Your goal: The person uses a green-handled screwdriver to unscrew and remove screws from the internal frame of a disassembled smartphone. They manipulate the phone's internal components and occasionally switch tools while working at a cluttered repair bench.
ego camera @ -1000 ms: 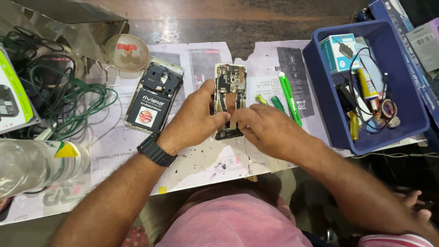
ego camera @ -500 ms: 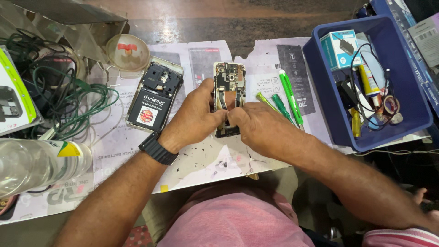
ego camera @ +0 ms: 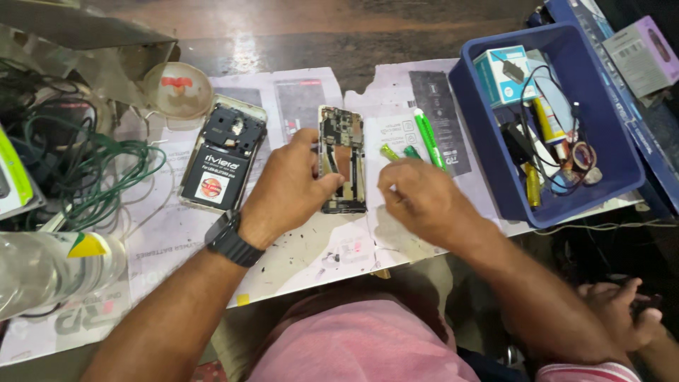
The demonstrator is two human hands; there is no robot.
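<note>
the opened phone (ego camera: 342, 160) showed bare metal and dull circuit board, with no glass on it. the second phone (ego camera: 223, 154) had a matt black plastic back in a pale metal frame. the table cover (ego camera: 311, 247) was white printed paper, smudged and speckled. the bin (ego camera: 559, 205) was smooth blue plastic, the pens (ego camera: 428, 138) glossy green plastic, the wristwatch (ego camera: 232, 238) matt black.
</note>
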